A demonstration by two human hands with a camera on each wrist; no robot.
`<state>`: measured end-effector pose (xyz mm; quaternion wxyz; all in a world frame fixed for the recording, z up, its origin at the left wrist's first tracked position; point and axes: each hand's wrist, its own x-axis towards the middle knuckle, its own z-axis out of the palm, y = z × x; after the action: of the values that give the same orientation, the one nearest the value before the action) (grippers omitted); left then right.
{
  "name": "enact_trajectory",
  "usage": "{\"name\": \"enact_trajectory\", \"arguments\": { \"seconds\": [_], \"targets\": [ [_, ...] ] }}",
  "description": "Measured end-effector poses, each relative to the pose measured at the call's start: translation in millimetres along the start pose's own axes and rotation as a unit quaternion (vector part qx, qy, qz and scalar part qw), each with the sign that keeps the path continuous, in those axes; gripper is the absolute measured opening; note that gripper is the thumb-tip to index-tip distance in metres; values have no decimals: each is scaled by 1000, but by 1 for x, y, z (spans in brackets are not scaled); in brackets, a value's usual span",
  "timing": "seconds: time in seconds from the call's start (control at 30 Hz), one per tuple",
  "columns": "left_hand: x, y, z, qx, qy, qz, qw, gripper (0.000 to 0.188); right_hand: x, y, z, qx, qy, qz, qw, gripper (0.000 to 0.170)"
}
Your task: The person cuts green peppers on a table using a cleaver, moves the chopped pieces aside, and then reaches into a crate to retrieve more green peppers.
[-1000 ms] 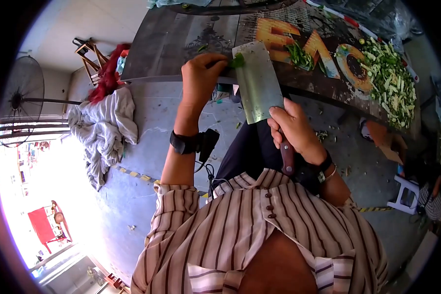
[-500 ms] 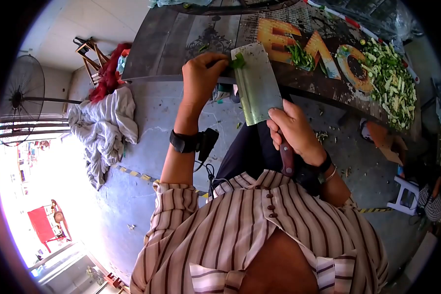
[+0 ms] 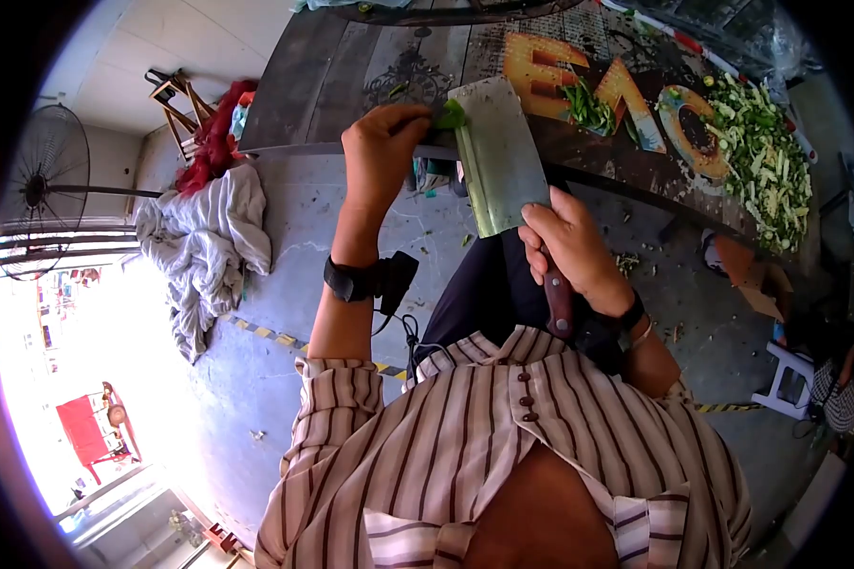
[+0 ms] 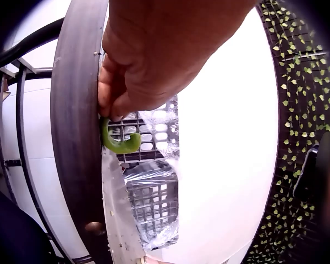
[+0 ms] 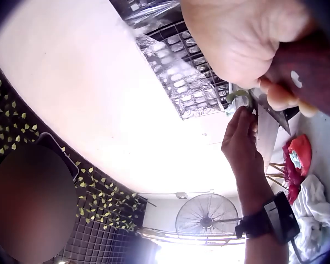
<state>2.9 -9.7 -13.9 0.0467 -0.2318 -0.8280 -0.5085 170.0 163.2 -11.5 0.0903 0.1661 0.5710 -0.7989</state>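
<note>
At desk edge, left hand pinches likely slippery green strip; right hand grips heavy-looking cleaver, properly by handle.

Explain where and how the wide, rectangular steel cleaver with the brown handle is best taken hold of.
Probably take the cleaver by its brown, riveted handle, from the person's side: the handle points back toward the pale, dark-striped shirt, while the broad blade extends away. The right hand grips the handle's front end.
</note>
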Motion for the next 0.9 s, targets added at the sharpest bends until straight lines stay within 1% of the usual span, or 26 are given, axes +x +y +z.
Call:
{"name": "enact_trajectory", "arguments": {
  "seconds": [0.03,0.17,0.23,0.37,0.43,0.67,0.73,0.83,0.9],
  "targets": [
    [1,0,1,-13,2,-17,1000,16,1,1,0,-3,-2,-9,1000,14],
    [1,-2,0,-11,5,-14,1000,16,-4,-4,4,4,-6,10,1000,13],
    [1,-3,0,-6,-1,0,1000,17,-7,-5,6,20,-2,20,1000,13],
    [1,0,0,0,-9,-13,1000,17,0,-1,5,8,1,7,1000,12],
    [2,-1,-1,6,-4,-2,1000,17,0,-4,8,28,-15,13,999,11],
    [3,-2,1,12,-21,-14,1000,17,0,-2,8,40,-15,26,999,10],
    [3,-2,2,8,-7,6,1000,16,4,-1,10,41,-5,18,999,9],
    [3,2,0,20,-19,2,1000,16,0,-3,7,31,-26,20,999,10],
    [4,-4,3,15,-10,12,1000,15,-1,-4,8,42,-21,27,999,10]
  ]
}}
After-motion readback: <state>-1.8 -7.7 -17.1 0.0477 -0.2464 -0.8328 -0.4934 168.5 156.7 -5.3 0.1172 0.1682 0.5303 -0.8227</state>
